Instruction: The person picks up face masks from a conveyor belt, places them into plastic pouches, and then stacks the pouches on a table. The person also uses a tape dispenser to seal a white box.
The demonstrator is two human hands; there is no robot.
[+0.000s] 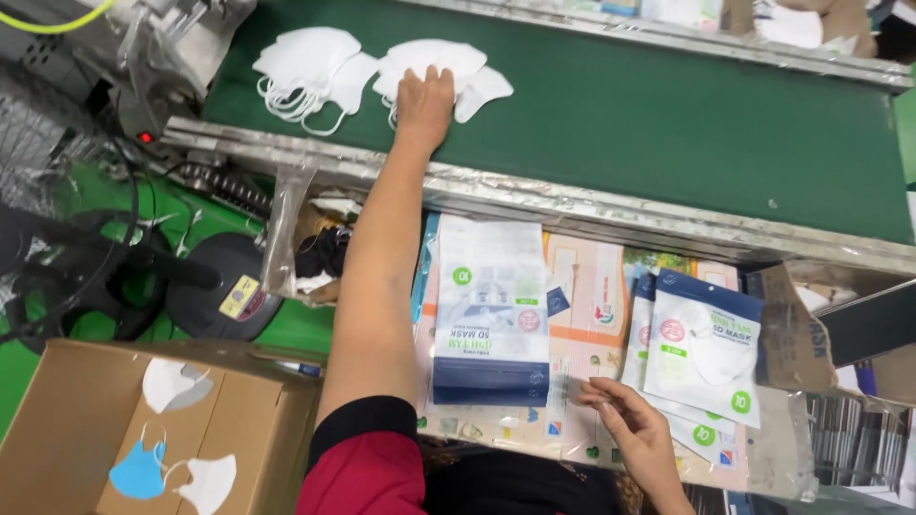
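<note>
My left hand [425, 100] reaches out over the green conveyor belt [668, 114] and rests palm down on a stack of white face masks [439, 59]. A second stack of white masks [310, 65] lies just to its left on the belt. My right hand [634, 429] hovers low over the work surface with fingers apart, holding nothing. It is beside a white and blue mask pouch [491, 310] and near a pile of filled mask pouches [701, 348] on its right.
A cardboard box [114, 439] at lower left carries two white masks and a blue one on its flaps. A black fan base [224, 286] stands on the green floor. A metal belt rail [592, 205] runs between belt and table. Machinery sits at the top left.
</note>
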